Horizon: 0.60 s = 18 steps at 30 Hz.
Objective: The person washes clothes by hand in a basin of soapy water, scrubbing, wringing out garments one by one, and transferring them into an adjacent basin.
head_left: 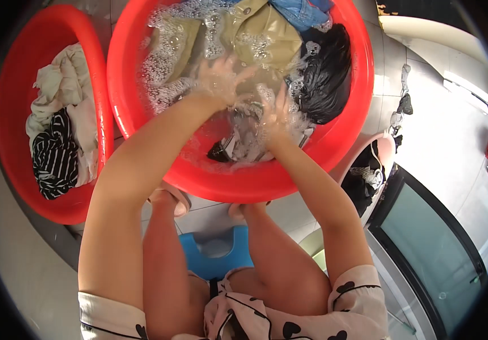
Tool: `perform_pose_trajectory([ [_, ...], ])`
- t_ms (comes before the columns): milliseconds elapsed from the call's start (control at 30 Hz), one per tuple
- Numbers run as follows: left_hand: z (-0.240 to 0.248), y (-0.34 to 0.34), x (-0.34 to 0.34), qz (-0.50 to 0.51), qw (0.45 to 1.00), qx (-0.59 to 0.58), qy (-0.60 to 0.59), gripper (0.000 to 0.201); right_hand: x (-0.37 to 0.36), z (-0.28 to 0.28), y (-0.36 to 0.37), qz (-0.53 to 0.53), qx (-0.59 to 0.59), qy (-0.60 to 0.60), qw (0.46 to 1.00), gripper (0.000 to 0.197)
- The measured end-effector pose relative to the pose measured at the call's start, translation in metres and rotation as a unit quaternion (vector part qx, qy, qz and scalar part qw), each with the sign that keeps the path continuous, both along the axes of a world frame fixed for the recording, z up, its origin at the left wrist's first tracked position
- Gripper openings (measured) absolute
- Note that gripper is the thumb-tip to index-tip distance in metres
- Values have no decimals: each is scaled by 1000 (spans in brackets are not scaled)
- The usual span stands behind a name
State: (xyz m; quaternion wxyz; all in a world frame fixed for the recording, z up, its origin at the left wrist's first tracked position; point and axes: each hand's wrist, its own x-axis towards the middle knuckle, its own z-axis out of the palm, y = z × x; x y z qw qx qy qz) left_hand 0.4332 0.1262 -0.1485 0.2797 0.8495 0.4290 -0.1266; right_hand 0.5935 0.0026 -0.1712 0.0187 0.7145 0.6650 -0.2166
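Observation:
Soapy water and wet clothes fill a big red basin (pixel 124 107) in front of me. My left hand (pixel 224 79) is in the water near the middle, fingers spread, just below a khaki garment (pixel 266 35). To its right, my right hand (pixel 276 110) lies partly in the suds with its fingers apart. A grey and white garment with dark parts (pixel 238 139) lies under the water between and below my hands. Dark, shiny wet cloth (pixel 328 73) bunches along the basin's right side. Blue denim (pixel 300 12) lies at the far edge. Foam hides parts of my fingers.
A second red basin (pixel 14 113) on the left holds white clothes (pixel 65 79) and a black striped garment (pixel 56 156). At the right, a pink tub (pixel 388 148) holds dark clothes, beside a glass-panelled frame (pixel 425 249). A blue stool (pixel 215 260) is beneath me.

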Motion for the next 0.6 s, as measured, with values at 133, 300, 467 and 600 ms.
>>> perform_pose_trajectory([
  [133, -14, 31, -14, -64, 996, -16, 52, 59, 1, -25, 20, -41, 66, 31, 997, 87],
  [300, 29, 19, 3, 19, 999, -28, -6, 39, 54, -63, 29, -147, 59, 145, 977, 70],
  [467, 66, -52, -18, 26, 995, -71, -63, 37, 60, 44, 43, -72, -155, 101, 980, 51],
  [600, 65, -59, 0, -51, 958, -267, 87, 42, 60, 115, 19, 19, -82, 197, 977, 56],
])
